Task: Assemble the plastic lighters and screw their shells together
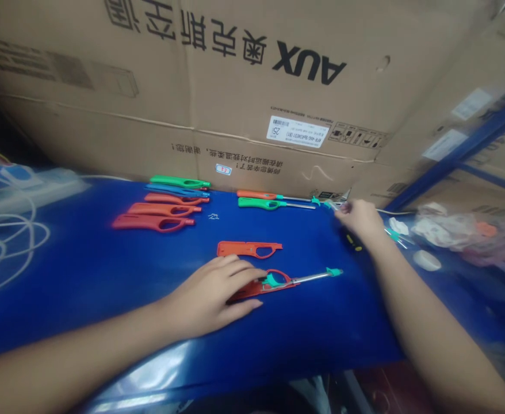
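My left hand (224,287) is closed around the handle end of an opened red gas lighter (287,283). The lighter has a teal trigger and a metal tube with a teal tip, and lies on the blue table. Just behind it is a loose orange-red handle half (248,248). My right hand (362,221) is farther back on the right, fingers pinched together by small clear and teal parts (331,204); what they grip is hidden. Beneath that hand shows a black-and-yellow tool handle (353,240).
Several lighter handle shells (161,222) lie in a row at back left. An orange lighter (256,195) and a green lighter (261,203) lie by the large cardboard box (235,109). Small metal pins (213,217), a white cable (32,230) and plastic bags (442,227) are around.
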Demonstrator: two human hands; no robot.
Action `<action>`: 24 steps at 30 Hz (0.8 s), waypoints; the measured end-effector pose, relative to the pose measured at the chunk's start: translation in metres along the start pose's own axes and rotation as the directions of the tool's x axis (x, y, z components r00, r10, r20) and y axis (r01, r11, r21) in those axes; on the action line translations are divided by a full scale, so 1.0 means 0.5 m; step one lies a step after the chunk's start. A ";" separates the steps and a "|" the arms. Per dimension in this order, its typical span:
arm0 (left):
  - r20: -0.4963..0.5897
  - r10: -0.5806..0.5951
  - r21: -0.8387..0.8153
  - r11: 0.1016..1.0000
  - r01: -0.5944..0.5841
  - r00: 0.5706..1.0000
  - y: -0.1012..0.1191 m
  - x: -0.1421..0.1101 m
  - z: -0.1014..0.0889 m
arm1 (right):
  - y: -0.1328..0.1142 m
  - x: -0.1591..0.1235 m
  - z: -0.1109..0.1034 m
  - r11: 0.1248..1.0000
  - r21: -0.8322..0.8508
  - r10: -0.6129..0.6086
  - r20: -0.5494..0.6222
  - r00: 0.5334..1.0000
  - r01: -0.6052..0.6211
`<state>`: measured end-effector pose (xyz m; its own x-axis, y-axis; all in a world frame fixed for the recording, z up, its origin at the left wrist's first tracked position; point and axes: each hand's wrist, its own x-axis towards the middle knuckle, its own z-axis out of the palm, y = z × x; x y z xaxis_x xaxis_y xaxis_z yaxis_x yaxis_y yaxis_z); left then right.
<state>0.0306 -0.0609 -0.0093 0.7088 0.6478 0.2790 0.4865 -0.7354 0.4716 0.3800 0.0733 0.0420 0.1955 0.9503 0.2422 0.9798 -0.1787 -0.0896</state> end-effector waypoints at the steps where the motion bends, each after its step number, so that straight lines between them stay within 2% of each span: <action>1: -0.030 -0.011 -0.004 1.000 0.011 0.999 0.000 -0.001 0.000 | -0.025 -0.022 -0.011 0.994 0.062 -0.091 0.039 0.995 0.089; 2: -0.068 -0.025 -0.007 1.000 0.025 0.997 0.000 -0.001 0.001 | -0.052 -0.048 -0.022 0.976 0.129 -0.188 0.076 0.979 0.178; 4: -0.161 -0.060 0.001 0.998 0.061 0.985 0.001 -0.001 0.000 | -0.106 -0.108 -0.042 0.904 0.254 -0.384 0.136 0.913 0.342; 5: -0.207 -0.070 0.014 0.997 0.075 0.976 0.001 -0.002 -0.001 | -0.131 -0.140 -0.050 0.842 0.322 -0.496 0.149 0.855 0.432; 6: -0.241 -0.071 0.031 0.996 0.081 0.968 0.001 -0.001 -0.001 | -0.153 -0.170 -0.055 0.732 0.395 -0.638 0.110 0.762 0.555; 7: -0.265 -0.063 0.051 0.996 0.079 0.962 0.001 -0.001 -0.001 | -0.170 -0.198 -0.058 0.654 0.411 -0.718 0.073 0.693 0.635; 9: -0.271 -0.032 0.074 0.996 0.054 0.962 -0.001 0.000 0.000 | -0.193 -0.241 -0.055 0.570 0.412 -0.790 0.037 0.612 0.711; 11: -0.218 -0.009 0.044 0.999 0.019 0.976 -0.004 0.001 0.003 | -0.200 -0.264 -0.042 0.493 0.455 -0.836 0.010 0.549 0.742; 14: -0.135 -0.026 -0.044 0.999 0.020 0.990 -0.010 0.003 0.008 | -0.190 -0.268 -0.020 0.463 0.505 -0.843 -0.004 0.538 0.728; 18: -0.120 -0.097 -0.086 0.993 0.086 0.988 -0.014 0.008 0.003 | -0.166 -0.251 -0.010 0.516 0.573 -0.798 0.053 0.600 0.637; 20: -0.110 -0.128 -0.105 0.988 0.116 0.986 -0.017 0.012 -0.002 | -0.157 -0.244 -0.011 0.538 0.585 -0.792 0.103 0.602 0.607; 22: -0.101 -0.149 -0.126 0.983 0.135 0.984 -0.020 0.014 -0.005 | -0.152 -0.242 -0.012 0.514 0.598 -0.825 0.148 0.546 0.615; 24: -0.099 -0.159 -0.132 0.981 0.145 0.982 -0.023 0.016 -0.006 | -0.149 -0.243 -0.009 0.471 0.597 -0.870 0.192 0.454 0.649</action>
<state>0.0292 -0.0466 -0.0101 0.5687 0.7728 0.2818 0.5126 -0.6009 0.6133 0.2832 -0.0300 0.0236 -0.7718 0.6359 0.0023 0.5632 0.6852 -0.4618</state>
